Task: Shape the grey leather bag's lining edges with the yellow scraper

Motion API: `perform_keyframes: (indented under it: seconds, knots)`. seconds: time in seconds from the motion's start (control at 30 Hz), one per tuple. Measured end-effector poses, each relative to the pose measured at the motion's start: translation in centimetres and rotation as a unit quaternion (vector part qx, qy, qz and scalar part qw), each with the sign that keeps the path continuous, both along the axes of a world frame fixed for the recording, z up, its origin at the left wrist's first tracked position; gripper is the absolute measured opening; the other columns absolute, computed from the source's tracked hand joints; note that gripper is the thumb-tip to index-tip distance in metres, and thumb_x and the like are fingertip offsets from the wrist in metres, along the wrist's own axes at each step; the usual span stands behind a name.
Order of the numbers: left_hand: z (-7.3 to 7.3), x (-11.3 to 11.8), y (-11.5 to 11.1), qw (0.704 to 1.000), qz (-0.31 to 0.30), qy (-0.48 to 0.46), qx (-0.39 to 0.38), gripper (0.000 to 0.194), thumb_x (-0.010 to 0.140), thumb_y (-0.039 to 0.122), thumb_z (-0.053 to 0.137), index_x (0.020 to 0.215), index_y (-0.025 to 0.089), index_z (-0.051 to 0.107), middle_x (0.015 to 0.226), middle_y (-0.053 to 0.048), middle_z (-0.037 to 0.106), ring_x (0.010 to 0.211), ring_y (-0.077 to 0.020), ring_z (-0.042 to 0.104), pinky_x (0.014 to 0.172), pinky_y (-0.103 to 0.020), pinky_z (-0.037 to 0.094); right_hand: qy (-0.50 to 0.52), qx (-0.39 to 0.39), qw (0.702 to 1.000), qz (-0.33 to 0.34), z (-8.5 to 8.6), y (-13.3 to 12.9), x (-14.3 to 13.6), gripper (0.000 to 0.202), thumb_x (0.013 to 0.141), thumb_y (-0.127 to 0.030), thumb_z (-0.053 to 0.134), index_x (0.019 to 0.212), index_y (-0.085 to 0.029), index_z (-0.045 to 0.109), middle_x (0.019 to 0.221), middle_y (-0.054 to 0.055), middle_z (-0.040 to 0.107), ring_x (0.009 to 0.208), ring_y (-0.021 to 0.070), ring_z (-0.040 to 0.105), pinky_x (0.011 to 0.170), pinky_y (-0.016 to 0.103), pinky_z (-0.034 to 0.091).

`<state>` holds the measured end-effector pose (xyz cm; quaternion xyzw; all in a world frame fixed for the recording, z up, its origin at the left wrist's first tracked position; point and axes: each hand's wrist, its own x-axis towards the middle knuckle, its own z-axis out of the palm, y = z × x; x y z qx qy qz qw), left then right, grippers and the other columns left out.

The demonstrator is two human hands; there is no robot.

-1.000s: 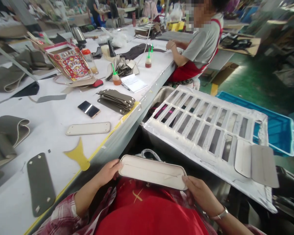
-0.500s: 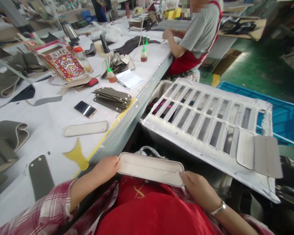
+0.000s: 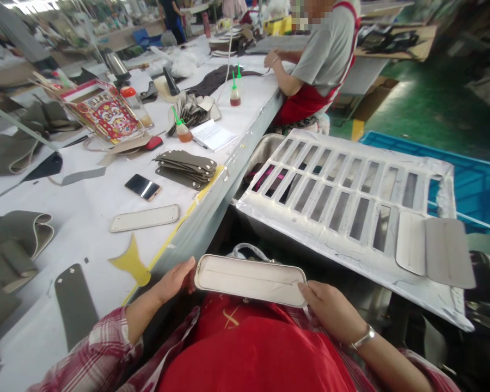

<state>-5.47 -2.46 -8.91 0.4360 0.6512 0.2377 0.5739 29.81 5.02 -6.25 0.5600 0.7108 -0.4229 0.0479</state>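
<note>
A long cream padded panel [image 3: 250,279] with rounded ends and a stitched seam along its middle is held level over the person's lap, just off the near edge of the bench [image 3: 85,212]. The left hand [image 3: 175,281] grasps its left end, fingers curled around the rim; the right hand [image 3: 331,310] grasps its right end, thumb on top, a metal bracelet [image 3: 362,338] at the wrist. Both hands are closed on the panel. Below it lies a red apron [image 3: 253,354] between plaid sleeves.

On the bench to the left, a matching cream strip [image 3: 144,218] lies flat, with a yellow cut-out piece [image 3: 131,262] near it toward the edge and a dark grey strip [image 3: 75,305] further left. Beyond the cream strip are a phone [image 3: 142,187] and a stack of olive-grey pieces [image 3: 185,167]. Farther along stand small glue bottles with green nozzles [image 3: 181,129], a notepad [image 3: 213,134] and a colourful printed box [image 3: 103,113].

To the right, a white slotted rack [image 3: 343,201], crusted with dried coating, leans over a metal tub, carrying two grey pieces [image 3: 435,251] at its right end. A blue crate [image 3: 469,190] sits behind it. At the far end of the bench another person [image 3: 318,60] in a grey shirt and red apron sits working.
</note>
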Motion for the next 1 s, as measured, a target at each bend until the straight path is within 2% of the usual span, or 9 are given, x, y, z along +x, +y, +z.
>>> perform_keyframes:
  seconds: [0.07, 0.23, 0.4, 0.6, 0.7, 0.77, 0.87, 0.93, 1.0]
  knots:
    - [-0.3, 0.0, 0.0, 0.999, -0.026, 0.041, 0.014, 0.054, 0.088, 0.054, 0.015, 0.062, 0.018, 0.046, 0.052, 0.000, 0.051, 0.051, -0.0140, 0.052, 0.054, -0.026, 0.043, 0.022, -0.024, 0.999, -0.023, -0.2, -0.1, 0.1, 0.039, 0.090, -0.040, 0.027, 0.059, -0.020, 0.039, 0.049, 0.001, 0.056, 0.044, 0.0130, 0.054, 0.050, 0.024, 0.037]
    - [-0.2, -0.6, 0.9, 0.987, -0.111, 0.120, 0.008, 0.041, 0.085, 0.053, 0.032, 0.065, 0.019, 0.043, 0.053, 0.003, 0.050, 0.050, -0.0137, 0.051, 0.050, -0.024, 0.039, 0.063, -0.086, 0.992, -0.068, -0.5, -0.2, 0.1, 0.039, 0.090, -0.042, 0.028, 0.059, -0.021, 0.038, 0.045, -0.001, 0.054, 0.041, 0.0130, 0.055, 0.045, 0.022, 0.040]
    - [0.5, -1.2, 1.7, 0.956, -0.194, 0.210, 0.062, 0.036, 0.084, 0.046, 0.036, 0.061, 0.019, 0.042, 0.058, 0.002, 0.047, 0.057, -0.0143, 0.045, 0.057, -0.026, 0.034, 0.073, -0.098, 0.989, -0.082, -0.7, -0.2, 0.2, 0.039, 0.089, -0.043, 0.030, 0.059, -0.021, 0.039, 0.045, -0.001, 0.054, 0.040, 0.0130, 0.055, 0.043, 0.021, 0.041]
    - [0.3, -0.6, 1.2, 0.925, -0.226, 0.276, 0.130, 0.032, 0.088, 0.039, 0.027, 0.068, 0.020, 0.043, 0.070, -0.003, 0.048, 0.068, -0.0181, 0.045, 0.069, -0.031, 0.033, 0.091, -0.093, 0.987, -0.089, -0.8, -0.2, 0.2, 0.038, 0.088, -0.045, 0.030, 0.060, -0.021, 0.038, 0.044, -0.002, 0.053, 0.040, 0.0131, 0.055, 0.043, 0.021, 0.040]
    - [0.1, -0.6, 0.8, 0.917, -0.216, 0.297, 0.154, 0.031, 0.088, 0.039, 0.027, 0.068, 0.020, 0.043, 0.070, -0.003, 0.049, 0.068, -0.0182, 0.046, 0.069, -0.031, 0.035, 0.095, -0.101, 0.986, -0.098, -0.8, -0.3, 0.1, 0.037, 0.088, -0.045, 0.030, 0.060, -0.021, 0.038, 0.044, -0.002, 0.053, 0.041, 0.0135, 0.056, 0.043, 0.021, 0.041]
    - [0.0, -0.7, 0.5, 0.941, -0.175, 0.261, 0.128, 0.032, 0.085, 0.043, 0.032, 0.066, 0.020, 0.043, 0.068, -0.002, 0.049, 0.066, -0.0174, 0.047, 0.068, -0.030, 0.037, 0.099, -0.112, 0.983, -0.108, -0.8, -0.3, 0.1, 0.037, 0.087, -0.045, 0.031, 0.061, -0.021, 0.038, 0.044, -0.002, 0.052, 0.041, 0.0137, 0.055, 0.042, 0.021, 0.041]
    - [-0.3, -1.0, 0.5, 0.987, -0.108, 0.116, 0.005, 0.037, 0.080, 0.053, 0.036, 0.068, 0.019, 0.044, 0.064, 0.000, 0.053, 0.062, -0.0159, 0.051, 0.062, -0.028, 0.042, 0.112, -0.127, 0.979, -0.114, -0.9, -0.5, 0.1, 0.037, 0.087, -0.047, 0.031, 0.061, -0.021, 0.038, 0.045, -0.003, 0.051, 0.040, 0.0136, 0.054, 0.040, 0.021, 0.039]
    - [-0.3, -1.2, 0.9, 0.992, -0.100, 0.049, -0.059, 0.039, 0.078, 0.055, 0.035, 0.071, 0.018, 0.046, 0.061, 0.000, 0.055, 0.058, -0.0157, 0.054, 0.057, -0.027, 0.044, 0.115, -0.128, 0.979, -0.113, -0.9, -0.5, 0.0, 0.038, 0.086, -0.048, 0.032, 0.060, -0.021, 0.038, 0.045, -0.002, 0.052, 0.040, 0.0134, 0.054, 0.039, 0.021, 0.039]
    - [0.0, -1.3, 1.5, 0.989, -0.116, 0.045, -0.080, 0.039, 0.077, 0.054, 0.035, 0.070, 0.018, 0.047, 0.058, -0.001, 0.056, 0.054, -0.0161, 0.055, 0.053, -0.027, 0.044, 0.111, -0.124, 0.980, -0.112, -0.9, -0.6, 0.0, 0.038, 0.085, -0.050, 0.032, 0.061, -0.021, 0.038, 0.046, -0.002, 0.052, 0.040, 0.0133, 0.054, 0.039, 0.021, 0.038]
